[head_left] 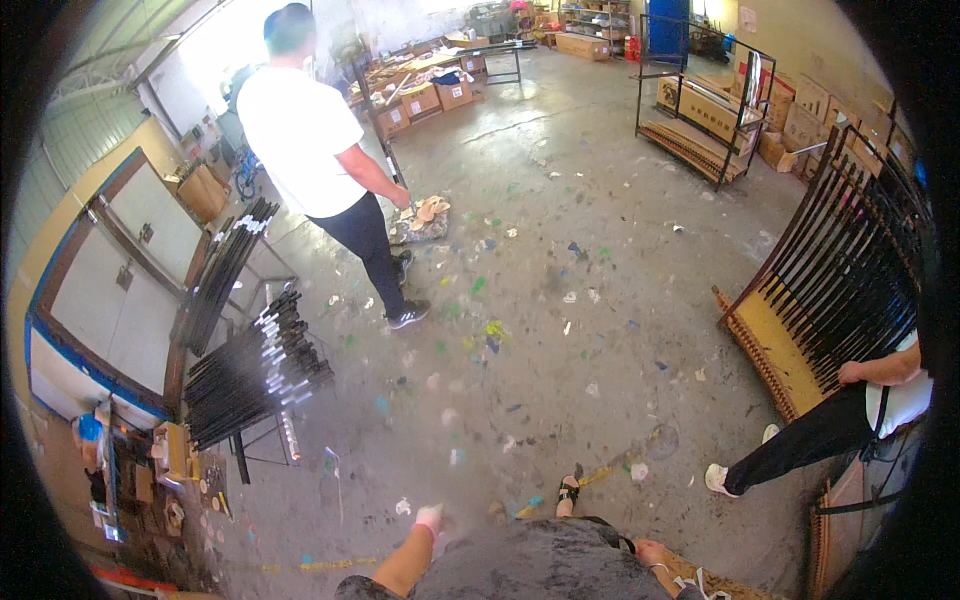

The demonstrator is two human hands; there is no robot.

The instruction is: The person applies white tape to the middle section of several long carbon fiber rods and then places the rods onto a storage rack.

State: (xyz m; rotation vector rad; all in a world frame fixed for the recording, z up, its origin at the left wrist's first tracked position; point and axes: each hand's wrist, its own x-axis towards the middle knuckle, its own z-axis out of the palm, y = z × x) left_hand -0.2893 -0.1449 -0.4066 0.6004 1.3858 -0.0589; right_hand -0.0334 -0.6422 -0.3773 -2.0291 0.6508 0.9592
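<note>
My left hand (430, 517) hangs low in front of my body, in what looks like a pale glove with a pink edge at the wrist. It is small and blurred, so its fingers do not show clearly; only the floor is visible around it. Close by my right side is my right hand (652, 552), with a thin band at the wrist. Its fingers seem bent, and whether anything is in them is hidden. Dark cloth (540, 560) of my clothing lies between both arms. One sandalled foot (568, 494) shows ahead of me.
Stacks of black rods (255, 365) rest on stands at left. A person in white (300, 140) stands ahead, one hand at a dark upright bar. At right, another person's hand (865, 372) touches a rack of black rods (800, 290). Scraps litter the concrete floor (540, 390); cartons (420, 100) stand farther back.
</note>
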